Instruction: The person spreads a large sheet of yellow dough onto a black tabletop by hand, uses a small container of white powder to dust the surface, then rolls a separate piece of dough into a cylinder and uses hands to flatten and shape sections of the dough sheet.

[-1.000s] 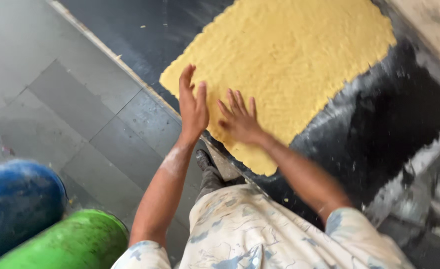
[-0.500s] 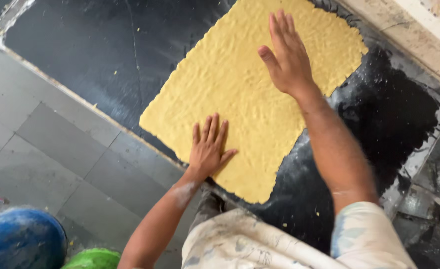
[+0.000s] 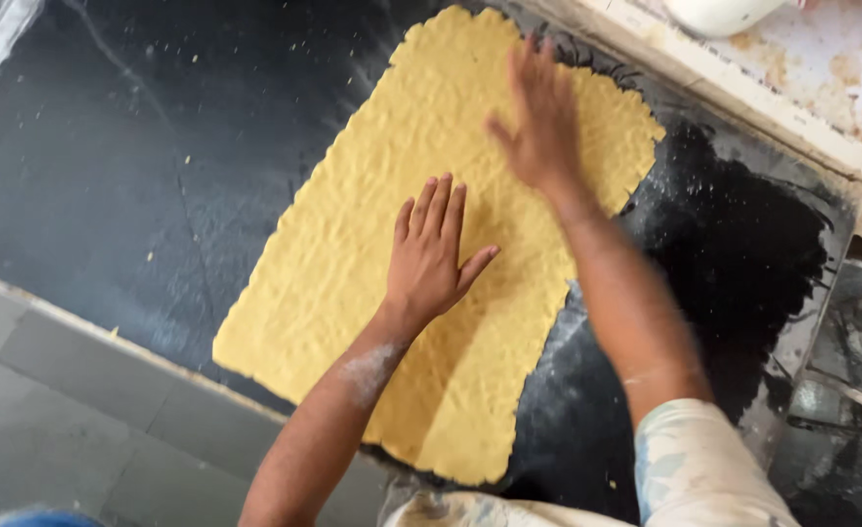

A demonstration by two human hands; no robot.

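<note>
lying under left hand (image 3: 433, 259) and right hand (image 3: 540, 127): yellow dough sheet (image 3: 353, 263).

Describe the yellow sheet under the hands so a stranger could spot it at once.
Find the black slab beside the grey floor tiles. On it lies a flat yellow dough sheet, with the left hand and right hand pressed flat. It alone is bright yellow, bumpy and ragged-edged.

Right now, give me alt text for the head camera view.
Both bare hands press flat on a thin yellow dough sheet spread over a dark sheet: left hand mid-sheet, right hand near its far end. Grey floor tiles lie at lower left.
</note>
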